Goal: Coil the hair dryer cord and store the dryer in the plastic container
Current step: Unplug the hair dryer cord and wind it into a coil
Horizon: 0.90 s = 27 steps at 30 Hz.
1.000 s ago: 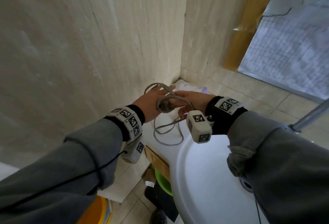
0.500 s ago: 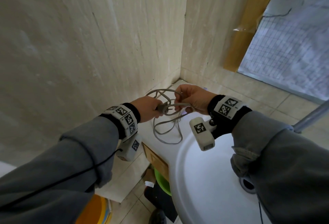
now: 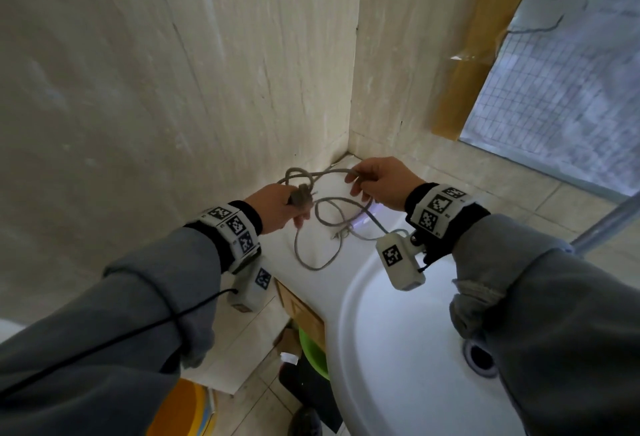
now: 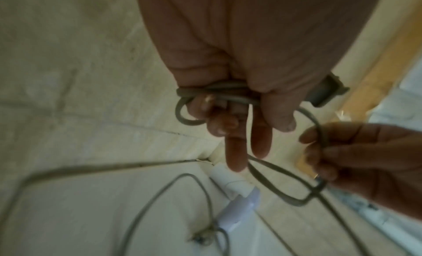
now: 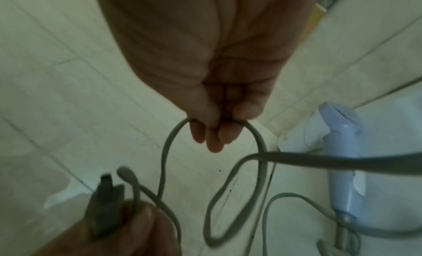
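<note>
A grey cord (image 3: 313,248) loops over the white counter near the wall corner. My left hand (image 3: 277,208) grips the grey plug (image 3: 300,195) and several cord loops (image 4: 214,92) in its curled fingers. My right hand (image 3: 379,183) pinches a stretch of the cord (image 5: 173,139) between thumb and fingers, a little right of the left hand. The pale blue hair dryer (image 5: 340,151) lies on the counter below my right hand; in the head view only a sliver (image 3: 363,219) of it shows. No plastic container is visible.
A white round sink basin (image 3: 398,349) with its drain (image 3: 479,357) fills the lower right. Tiled walls meet in a corner behind the hands. A window (image 3: 554,71) is at upper right. A green tub (image 3: 313,352) and an orange object (image 3: 180,411) sit on the floor below.
My hands have drawn apart: the right hand has slid right along the cord, pulling out a new length, while the left hand keeps the plug and loops.
</note>
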Tool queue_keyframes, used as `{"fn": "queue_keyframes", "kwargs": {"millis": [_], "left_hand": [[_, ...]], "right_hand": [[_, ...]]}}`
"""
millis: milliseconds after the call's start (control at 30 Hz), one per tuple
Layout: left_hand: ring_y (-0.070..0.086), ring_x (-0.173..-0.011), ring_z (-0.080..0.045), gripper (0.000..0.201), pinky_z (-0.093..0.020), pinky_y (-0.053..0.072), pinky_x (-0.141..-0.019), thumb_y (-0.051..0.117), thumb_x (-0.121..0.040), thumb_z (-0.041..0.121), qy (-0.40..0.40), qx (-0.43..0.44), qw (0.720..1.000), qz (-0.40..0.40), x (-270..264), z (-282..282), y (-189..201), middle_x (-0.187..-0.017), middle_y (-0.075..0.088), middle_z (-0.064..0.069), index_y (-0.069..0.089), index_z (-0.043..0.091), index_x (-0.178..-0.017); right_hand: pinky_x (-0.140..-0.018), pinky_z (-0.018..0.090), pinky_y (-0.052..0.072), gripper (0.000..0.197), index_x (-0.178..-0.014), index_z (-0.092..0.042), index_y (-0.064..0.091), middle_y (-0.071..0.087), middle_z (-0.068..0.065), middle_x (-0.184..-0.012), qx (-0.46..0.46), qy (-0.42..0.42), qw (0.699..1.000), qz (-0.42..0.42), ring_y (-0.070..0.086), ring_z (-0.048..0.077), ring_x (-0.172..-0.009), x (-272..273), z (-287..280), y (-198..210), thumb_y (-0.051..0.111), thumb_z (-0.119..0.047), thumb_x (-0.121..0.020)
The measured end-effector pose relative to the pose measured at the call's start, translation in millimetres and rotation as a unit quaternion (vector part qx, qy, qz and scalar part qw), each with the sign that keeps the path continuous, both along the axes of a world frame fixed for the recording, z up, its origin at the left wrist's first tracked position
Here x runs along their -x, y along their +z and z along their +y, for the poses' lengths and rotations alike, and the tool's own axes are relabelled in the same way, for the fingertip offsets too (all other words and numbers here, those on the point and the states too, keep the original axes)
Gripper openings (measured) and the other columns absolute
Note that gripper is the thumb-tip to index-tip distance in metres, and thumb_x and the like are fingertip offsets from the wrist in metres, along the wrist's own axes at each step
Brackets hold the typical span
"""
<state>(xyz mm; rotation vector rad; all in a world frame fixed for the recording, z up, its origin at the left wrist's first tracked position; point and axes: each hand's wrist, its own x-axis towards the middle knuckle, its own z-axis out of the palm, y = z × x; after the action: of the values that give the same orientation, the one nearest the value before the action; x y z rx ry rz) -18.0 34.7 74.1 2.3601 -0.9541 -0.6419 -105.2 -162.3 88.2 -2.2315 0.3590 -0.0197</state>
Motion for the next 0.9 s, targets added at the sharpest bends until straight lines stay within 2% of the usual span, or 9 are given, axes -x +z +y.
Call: {"fn": "queue_keyframes", "kwargs": {"millis": [100,167,300,400,467,567,633,733,900], "left_hand": [[0.063,-0.065,-0.015,0.025,-0.012,0.045,-0.051,0.048,-0.094,0.027,0.070,0.133,0.983,0.107,10,-15,-2,-0.093,0.072,-0.007,0.066,0.011,-0.086],[0.068,-0.078,-0.018,0.023,-0.016,0.048,-0.058,0.048,-0.094,0.026,0.096,0.172,0.968,0.154,15,-27,-4,-0.101,0.071,-0.007,0.066,0.011,-0.093],[0.066,-0.094,-0.021,0.027,-0.026,0.052,-0.078,0.050,-0.093,0.025,0.131,0.215,0.951,0.181,18,-39,-4,-0.110,0.069,-0.008,0.063,0.007,-0.108],[0.062,-0.078,-0.010,0.023,-0.010,0.048,-0.063,0.051,-0.092,0.027,0.121,0.215,0.959,0.140,17,-41,-2,-0.093,0.067,-0.002,0.064,0.011,-0.103],[0.053,-0.065,-0.004,0.020,-0.005,0.041,-0.052,0.051,-0.092,0.028,0.110,0.206,0.967,0.107,18,-40,0,-0.077,0.061,0.005,0.064,0.013,-0.095],[0.051,-0.067,-0.007,0.019,-0.015,0.040,-0.062,0.053,-0.091,0.029,0.100,0.242,0.955,0.137,20,-41,1,-0.076,0.062,0.005,0.065,0.016,-0.083],[0.050,-0.067,-0.015,0.019,-0.026,0.042,-0.071,0.055,-0.084,0.032,0.132,0.296,0.930,0.173,16,-41,1,-0.069,0.061,0.005,0.063,0.017,-0.075],[0.056,-0.089,-0.033,0.024,-0.040,0.045,-0.094,0.054,-0.087,0.029,0.174,0.358,0.888,0.231,9,-40,2,-0.087,0.066,-0.012,0.064,0.008,-0.082],[0.056,-0.083,-0.012,0.029,-0.027,0.044,-0.082,0.039,-0.097,0.016,0.171,0.415,0.856,0.257,13,-41,5,-0.087,0.061,-0.003,0.061,0.012,-0.078]], "right_hand": [[-0.064,0.009,0.049,0.027,-0.102,-0.006,0.069,0.066,0.005,-0.083,-0.014,-0.029,0.998,-0.048,0.059,0.009,-0.058,-5,7,-8,0.047,0.003,-0.090],[-0.065,0.008,0.051,0.024,-0.103,-0.010,0.072,0.067,0.003,-0.084,-0.037,-0.043,0.996,-0.073,0.061,-0.002,-0.055,-8,14,-9,0.053,-0.003,-0.089],[-0.082,0.026,0.057,0.022,-0.103,-0.009,0.073,0.069,-0.003,-0.076,-0.102,-0.041,0.989,-0.095,0.064,0.007,-0.068,-13,28,-4,0.059,-0.005,-0.087],[-0.089,0.039,0.055,0.024,-0.108,0.000,0.069,0.068,0.008,-0.080,-0.221,-0.075,0.968,-0.095,0.064,0.022,-0.075,-15,28,0,0.061,-0.001,-0.086],[-0.083,0.039,0.056,0.025,-0.109,0.002,0.067,0.068,0.016,-0.086,-0.289,-0.082,0.948,-0.103,0.063,0.027,-0.078,-14,28,1,0.063,0.000,-0.084],[-0.059,0.022,0.051,0.028,-0.112,0.000,0.066,0.069,0.012,-0.080,-0.341,-0.088,0.928,-0.118,0.061,0.017,-0.065,-11,30,4,0.065,-0.005,-0.085],[-0.062,0.016,0.049,0.041,-0.123,-0.006,0.060,0.068,0.004,-0.085,-0.320,-0.115,0.935,-0.100,0.063,0.007,-0.072,-10,29,4,0.066,-0.020,-0.086],[-0.088,0.031,0.049,0.083,-0.141,-0.017,0.031,0.051,0.007,-0.133,-0.315,-0.136,0.939,0.018,0.051,0.017,-0.114,-8,30,-6,0.073,-0.044,-0.074],[-0.105,0.047,0.041,0.131,-0.145,-0.031,0.017,0.029,0.006,-0.150,-0.185,-0.166,0.967,0.058,0.037,0.026,-0.134,-7,51,-15,0.073,-0.072,-0.034]]}}
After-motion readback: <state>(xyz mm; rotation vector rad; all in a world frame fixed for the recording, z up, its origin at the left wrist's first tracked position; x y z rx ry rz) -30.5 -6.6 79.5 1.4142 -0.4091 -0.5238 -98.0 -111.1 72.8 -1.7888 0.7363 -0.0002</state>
